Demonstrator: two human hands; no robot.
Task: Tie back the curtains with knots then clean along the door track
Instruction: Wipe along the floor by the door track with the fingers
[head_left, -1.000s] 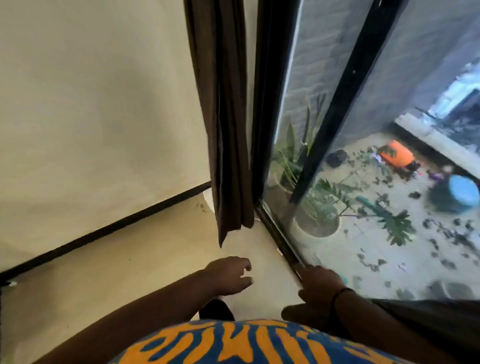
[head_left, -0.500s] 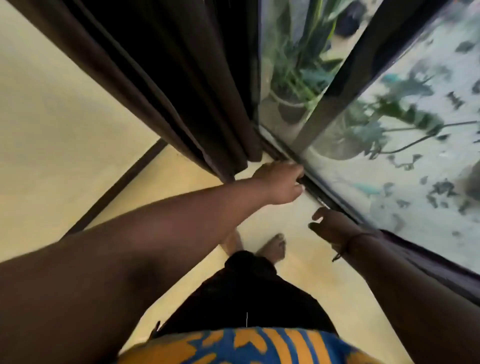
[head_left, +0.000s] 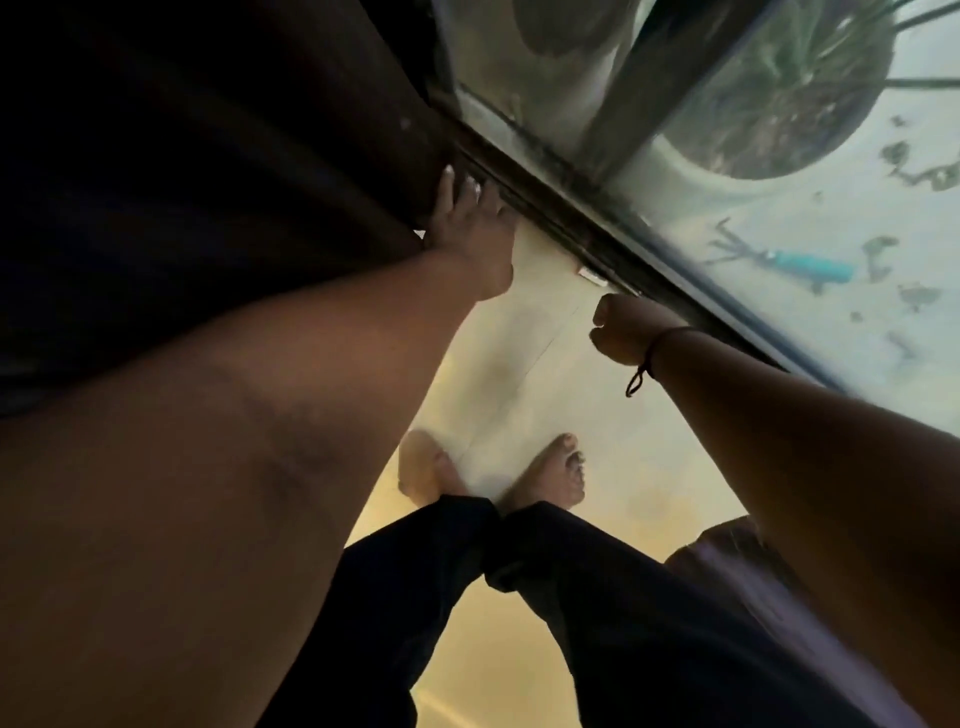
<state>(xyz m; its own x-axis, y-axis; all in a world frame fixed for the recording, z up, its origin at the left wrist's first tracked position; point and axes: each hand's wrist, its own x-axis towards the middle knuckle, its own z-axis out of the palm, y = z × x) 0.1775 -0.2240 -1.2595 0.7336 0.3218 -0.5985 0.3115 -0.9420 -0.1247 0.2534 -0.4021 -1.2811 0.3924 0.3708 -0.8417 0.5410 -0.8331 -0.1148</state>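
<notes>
Left hand (head_left: 470, 234) touches the curtain (head_left: 260, 156) with straight fingers, beside the track (head_left: 561, 208); right hand (head_left: 621, 327) is clenched nearby.

A pale yellow tiled floor (head_left: 649, 467) fills the middle of the frame. A small white bit (head_left: 592, 274) lies on it at the foot of the big glass door pane (head_left: 691, 208). A dark upright door bar (head_left: 639, 78) crosses the glass at the top. Outside, at the upper right, stands a round pot with a green spiky plant (head_left: 779, 104). Another pale round pot (head_left: 561, 31) is at the top middle, blurry. At the right, a long teal thing (head_left: 810, 265) lies on the ground, with dark fallen leaves (head_left: 919, 166) near it.
</notes>
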